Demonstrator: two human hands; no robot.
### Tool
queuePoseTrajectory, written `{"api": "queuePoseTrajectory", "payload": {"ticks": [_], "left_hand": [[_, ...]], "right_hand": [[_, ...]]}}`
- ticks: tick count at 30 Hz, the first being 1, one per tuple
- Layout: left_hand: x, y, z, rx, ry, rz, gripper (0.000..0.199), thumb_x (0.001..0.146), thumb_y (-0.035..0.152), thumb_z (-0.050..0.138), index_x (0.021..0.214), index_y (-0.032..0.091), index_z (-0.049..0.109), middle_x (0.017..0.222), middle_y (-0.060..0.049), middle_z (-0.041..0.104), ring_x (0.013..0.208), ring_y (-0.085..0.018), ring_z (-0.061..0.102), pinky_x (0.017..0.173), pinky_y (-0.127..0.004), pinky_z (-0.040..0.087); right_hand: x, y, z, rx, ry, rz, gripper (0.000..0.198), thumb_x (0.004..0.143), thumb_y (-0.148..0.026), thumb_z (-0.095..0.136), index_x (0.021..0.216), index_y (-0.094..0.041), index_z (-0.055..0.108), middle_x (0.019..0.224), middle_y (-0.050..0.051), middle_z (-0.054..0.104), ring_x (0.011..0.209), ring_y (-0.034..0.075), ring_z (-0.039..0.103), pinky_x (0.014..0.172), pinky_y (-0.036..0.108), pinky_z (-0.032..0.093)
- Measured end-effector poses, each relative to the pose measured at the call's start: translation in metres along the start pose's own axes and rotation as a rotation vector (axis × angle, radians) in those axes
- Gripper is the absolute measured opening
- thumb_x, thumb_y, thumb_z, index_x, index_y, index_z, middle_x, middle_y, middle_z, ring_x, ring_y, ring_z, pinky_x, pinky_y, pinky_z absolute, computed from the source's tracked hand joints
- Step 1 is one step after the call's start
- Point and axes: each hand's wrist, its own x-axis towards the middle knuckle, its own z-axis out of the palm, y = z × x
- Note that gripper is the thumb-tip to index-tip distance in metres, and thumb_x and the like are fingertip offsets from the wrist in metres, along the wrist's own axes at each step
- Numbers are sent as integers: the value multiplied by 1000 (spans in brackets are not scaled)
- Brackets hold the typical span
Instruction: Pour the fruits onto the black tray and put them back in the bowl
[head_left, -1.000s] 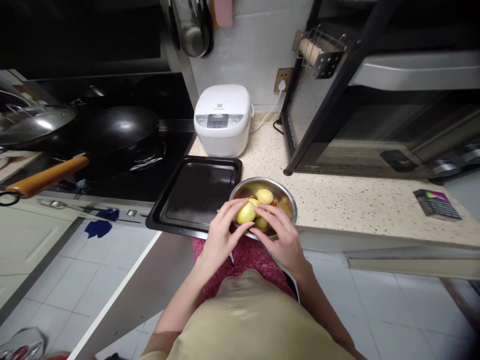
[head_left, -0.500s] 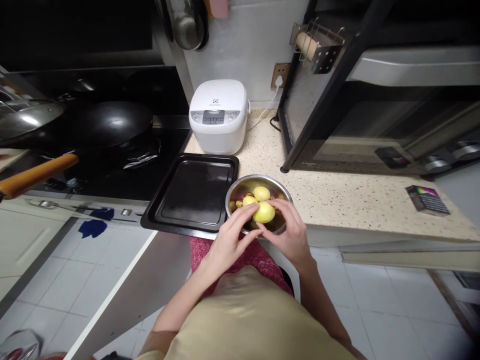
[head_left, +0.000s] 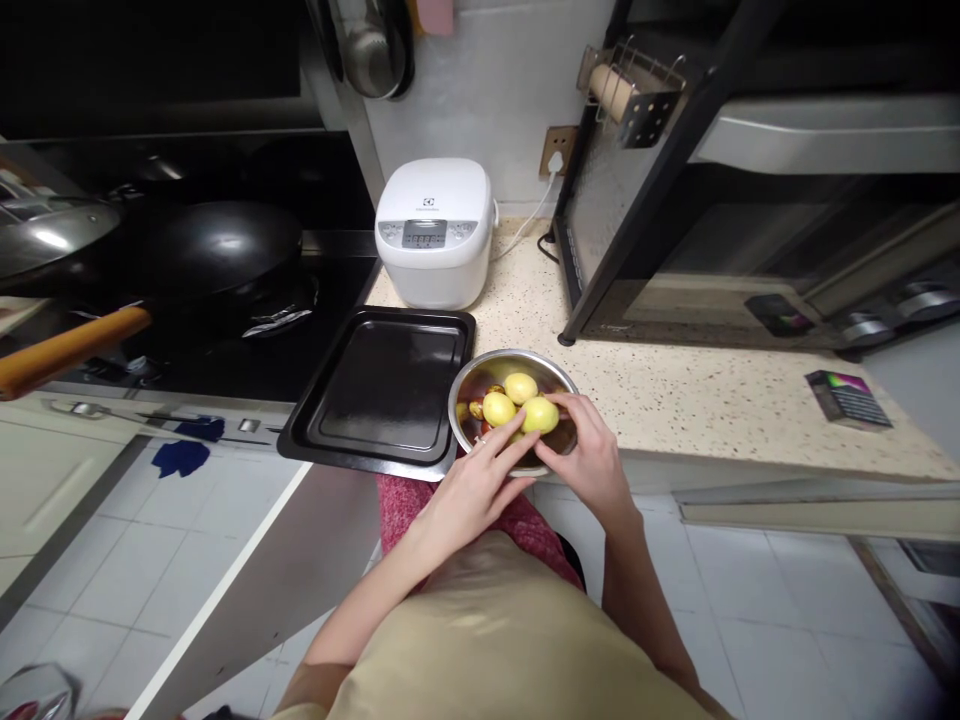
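Observation:
A steel bowl [head_left: 459, 385] on the counter's front edge holds smooth, yellow, egg-shaped pieces of food, with smaller brown and reddish bits among them; their exact kind is unclear. My right hand [head_left: 596, 460] is closed round the right side of one yellow egg-shaped piece [head_left: 541, 414], thumb below and fingers above. Against its left side rest the fingertips of my left hand [head_left: 480, 490], bent and close together. Two more yellow pieces, the left one [head_left: 499, 408] and the back one [head_left: 520, 387], lie beside it. My fingers hide the bowl's near part.
Left of the bowl lies a black baking tray [head_left: 390, 385], overhanging the counter edge. A white rice cooker [head_left: 435, 235] stands behind it. The stove with a wok [head_left: 225, 245] is at left, an oven [head_left: 750, 240] at right. A small box [head_left: 847, 400] sits far right.
Both hands have shifted slightly right with the held yellow piece, which now sits apart from the left one. My left fingers have moved lower, showing more of the left piece.

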Motion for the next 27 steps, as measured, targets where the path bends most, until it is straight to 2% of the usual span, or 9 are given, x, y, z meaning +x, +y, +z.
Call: {"api": "queuePoseTrajectory", "payload": {"ticks": [4, 8, 14, 19, 27], "left_hand": [[-1, 3, -4, 7, 5, -43, 50, 105, 29, 56, 154, 30, 47, 161, -10, 49, 147, -27, 51, 120, -49, 49], [-1, 2, -5, 3, 27, -44, 45, 105, 28, 56, 150, 30, 52, 158, -10, 52, 142, -27, 56, 118, -48, 51], [0, -3, -8, 6, 120, -25, 38, 105, 26, 57, 143, 28, 58, 150, -10, 58, 138, -25, 58, 117, -44, 51], [0, -4, -11, 43, 153, -34, 36, 104, 26, 58, 140, 27, 60, 147, -10, 60, 137, -25, 59, 116, -44, 52], [1, -5, -12, 54, 151, -24, 36, 105, 27, 57, 140, 28, 60, 146, -10, 61, 136, -27, 60, 114, -46, 53]], "right_hand": [[0, 2, 2, 0, -9, 2, 36, 90, -23, 65, 125, -25, 60, 122, 11, 68, 117, 29, 66, 100, 48, 57], [-1, 4, 3, -5, -13, -1, 35, 91, -25, 66, 126, -25, 62, 122, 11, 70, 117, 30, 67, 99, 49, 58], [-1, 3, 2, 13, -17, 17, 33, 93, -30, 69, 126, -26, 65, 124, 11, 72, 118, 30, 68, 102, 50, 57], [0, 4, 3, 10, 10, 29, 34, 93, -32, 69, 126, -27, 67, 125, 10, 73, 118, 30, 69, 104, 50, 57], [0, 9, 4, 8, -34, 31, 40, 95, -31, 67, 134, -28, 64, 130, 10, 71, 122, 31, 68, 106, 53, 56]]}}
